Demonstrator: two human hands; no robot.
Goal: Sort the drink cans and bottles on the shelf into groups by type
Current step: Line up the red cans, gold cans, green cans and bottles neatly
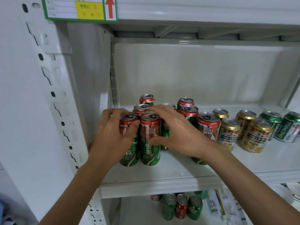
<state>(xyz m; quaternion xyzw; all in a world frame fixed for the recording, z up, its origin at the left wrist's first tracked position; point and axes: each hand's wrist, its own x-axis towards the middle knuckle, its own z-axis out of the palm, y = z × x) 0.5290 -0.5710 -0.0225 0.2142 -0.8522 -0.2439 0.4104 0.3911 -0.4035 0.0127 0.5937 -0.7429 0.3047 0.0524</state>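
Several tall red-and-green cans [208, 125] stand grouped at the left of the white shelf [162, 184]. My left hand [112, 137] grips the leftmost front can [129, 153] near its top. My right hand [178, 133] reaches over the group and wraps a partly hidden can [164, 135], fingers behind it and thumb in front. That thumb touches the front middle can [150, 148]. To the right stand short gold cans [256, 137], then green Tsingtao cans [289, 127] at the far right.
The shelf's perforated upright post [53, 95] and side wall stand close on the left. The upper shelf carries a green-framed label [79, 8]. On the lower shelf are green and red cans [181, 206] and some packets. Bare shelf lies in front of the cans.
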